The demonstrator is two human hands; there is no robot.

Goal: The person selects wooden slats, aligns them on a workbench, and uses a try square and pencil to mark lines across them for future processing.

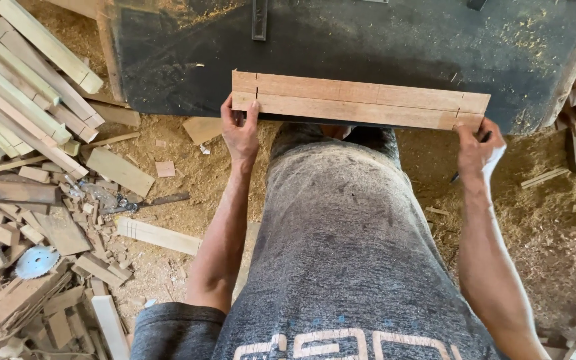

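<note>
left hand (239,131) pinches near end of paired boards (360,100) | right hand (476,148) grips far end, pencil (468,159) tucked under fingers | keep edges flush, marks beside fingertips aligned

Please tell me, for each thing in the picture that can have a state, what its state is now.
Wooden boards: two, lying flat side by side on the dark table, pencil-marked near both ends.
Left hand: gripping the boards' left end.
Right hand: on the right end, holding a pencil.
Saw blade: loose among offcuts.
</note>
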